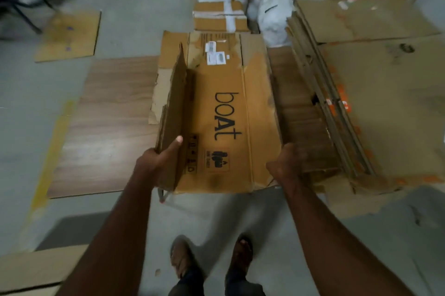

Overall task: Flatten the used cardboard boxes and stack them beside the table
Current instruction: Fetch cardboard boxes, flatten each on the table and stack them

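On the brown table (106, 112) lies a big cardboard box (224, 112) with "boAt" written in black and white stickers (216, 54) near its far end. The left hand (163, 158) holds its raised side flap. The right hand (286, 165) grips its right edge, beside the stack of flat boxes (375, 103)

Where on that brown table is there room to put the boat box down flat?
The bare wood left of the boat box, out to the table edge, is the free patch. The right side is crowded: a stack of flattened boxes covers it. Only a narrow strip of wood shows between box and stack. The left hand and right hand grip the box.
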